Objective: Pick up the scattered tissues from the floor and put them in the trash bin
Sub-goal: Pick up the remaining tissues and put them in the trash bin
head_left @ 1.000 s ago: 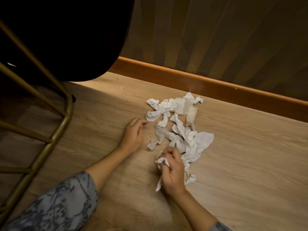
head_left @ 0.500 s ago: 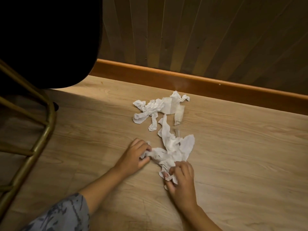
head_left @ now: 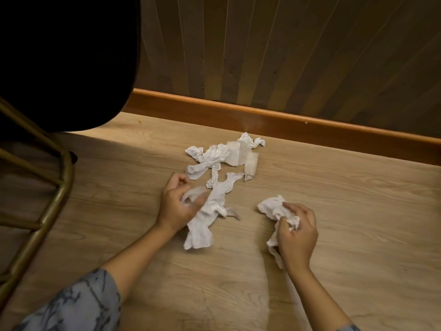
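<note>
Since the earlier frame both hands have split the near clump and drawn apart, each with its own share. Nearest, the right hand [head_left: 297, 237] has its grip curled round a crumpled wad [head_left: 276, 210] with a tail hanging below the palm. Just beyond, the left hand [head_left: 177, 206] pinches a long twisted strip [head_left: 210, 211] whose lower end trails on the floor [head_left: 334, 211]. Farther off, near the skirting board [head_left: 286, 123], a loose cluster of tissues [head_left: 224, 155] lies untouched. No trash bin shows. My guess is that the trailing ends may tear or slip free when lifted, since the paper is thin and only partly gathered, leaving scraps behind; reaching for the far cluster with full hands could spill what is held
</note>
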Tool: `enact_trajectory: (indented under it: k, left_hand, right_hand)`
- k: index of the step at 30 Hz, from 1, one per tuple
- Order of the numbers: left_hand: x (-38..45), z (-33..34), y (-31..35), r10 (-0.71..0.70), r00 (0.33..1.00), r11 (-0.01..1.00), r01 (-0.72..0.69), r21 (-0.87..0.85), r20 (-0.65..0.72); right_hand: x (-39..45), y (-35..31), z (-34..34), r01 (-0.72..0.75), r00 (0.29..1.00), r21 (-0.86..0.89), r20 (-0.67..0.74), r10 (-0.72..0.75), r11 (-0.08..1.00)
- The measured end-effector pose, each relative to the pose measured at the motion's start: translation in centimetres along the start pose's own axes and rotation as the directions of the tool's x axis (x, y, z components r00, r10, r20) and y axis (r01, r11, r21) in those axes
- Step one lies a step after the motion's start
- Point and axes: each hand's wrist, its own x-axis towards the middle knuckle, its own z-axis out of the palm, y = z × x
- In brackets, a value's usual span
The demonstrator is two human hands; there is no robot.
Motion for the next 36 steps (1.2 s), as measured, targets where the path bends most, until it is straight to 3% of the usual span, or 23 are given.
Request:
enact_trajectory:
  k: [2, 5, 8, 10, 13, 15, 19, 21, 23, 26, 31, 34, 36]
  left_hand:
    - [-0.1, 1.3, 1.2, 0.043, 0.970, 0.999, -0.050, 0.021, 0.240]
    - [-1.8, 3.2, 1.6, 0.170, 0.823, 0.950, -0.283, 0.131, 0.541]
    - [-4.3, 3.1, 0.9, 0.204, 0.694, 0.862, -0.461, 0.209, 0.690]
    - [-5.6, 2.4, 0.6, 0.215, 0.666, 0.851, -0.486, 0.198, 0.714]
    - [-6.0, 2.1, -0.5, 0.318, 0.717, 0.859, -0.495, 0.132, 0.621]
    - [-5.1, 1.6, -0.3, 0.280, 0.757, 0.889, -0.436, 0.137, 0.590]
    - [-1.8, 0.8, 3.8, -0.022, 0.883, 0.974, -0.087, 0.211, 0.469]
    - [0.6, 0.8, 6.5, -0.032, 0.911, 0.976, -0.060, 0.208, 0.412]
    - [3.4, 0.9, 9.4, 0.054, 0.934, 0.981, -0.117, 0.158, 0.354]
    - [7.8, 1.1, 14.1, 0.126, 0.940, 0.975, -0.176, 0.135, 0.316]
    - [12.7, 2.6, 22.7, 0.092, 0.923, 0.974, -0.161, 0.160, 0.373]
    - [14.5, 4.7, 26.2, 0.081, 0.932, 0.978, -0.143, 0.152, 0.354]
    - [15.5, 6.2, 28.5, 0.051, 0.943, 0.987, -0.097, 0.126, 0.329]
  right_hand:
    - [-0.1, 0.9, 1.3, 0.037, 0.994, -0.221, 0.105, -0.013, 0.975]
    - [-1.4, 2.5, 2.7, 0.196, 0.963, -0.509, 0.261, -0.067, 0.838]
    - [-2.7, 3.5, 2.7, 0.301, 0.931, -0.498, 0.340, -0.136, 0.813]
    - [-3.4, 3.9, 2.2, 0.361, 0.908, -0.403, 0.356, -0.219, 0.841]
    - [-4.4, 4.7, 1.4, 0.491, 0.833, -0.222, 0.403, -0.379, 0.842]
    - [-4.5, 4.5, 1.0, 0.534, 0.795, -0.137, 0.417, -0.441, 0.834]
    - [-2.1, 1.3, 1.1, 0.347, 0.900, -0.047, 0.299, -0.318, 0.937]
    - [0.5, -1.2, 1.1, 0.260, 0.936, -0.007, 0.248, -0.251, 0.965]
    - [3.8, -4.6, 0.3, 0.213, 0.951, 0.024, 0.225, -0.213, 0.977]
    - [9.0, -9.6, -2.2, 0.284, 0.935, -0.038, 0.232, -0.268, 0.958]
    - [16.7, -15.0, -9.3, 0.403, 0.851, -0.184, 0.437, -0.293, 0.897]
    - [20.3, -17.4, -14.0, 0.509, 0.811, -0.265, 0.466, -0.354, 0.819]
    - [22.2, -18.4, -17.2, 0.493, 0.820, -0.302, 0.476, -0.319, 0.816]
